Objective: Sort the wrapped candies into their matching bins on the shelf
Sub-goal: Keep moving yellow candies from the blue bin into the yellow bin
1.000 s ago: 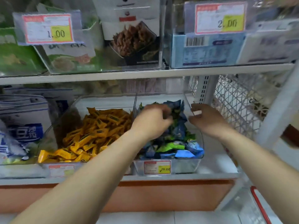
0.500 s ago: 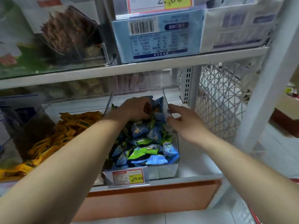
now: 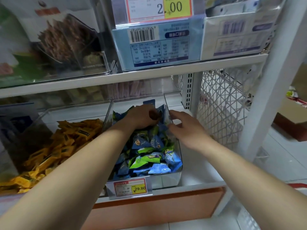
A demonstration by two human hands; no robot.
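A clear plastic bin (image 3: 171, 180) on the lower shelf is heaped with blue and green wrapped candies (image 3: 149, 153). My left hand (image 3: 141, 117) reaches deep into the back of this bin, fingers curled into the blue wrappers. My right hand (image 3: 186, 128) hovers over the bin's right wall, fingers spread and relaxed, thumb near the candies; it holds nothing I can see. To the left, a second clear bin (image 3: 49, 112) is full of yellow wrapped candies (image 3: 56, 148).
A price tag reading 29.80 (image 3: 130, 188) hangs on the blue bin's front. The upper shelf (image 3: 149, 74) carries boxed snacks and a 2.00 price tag (image 3: 159, 9). A white lattice panel (image 3: 221, 103) and a white post (image 3: 272, 83) stand to the right.
The view has shifted closer and to the right. My left hand has pushed further back into the blue candies; my right hand has stayed beside the bin's right wall.
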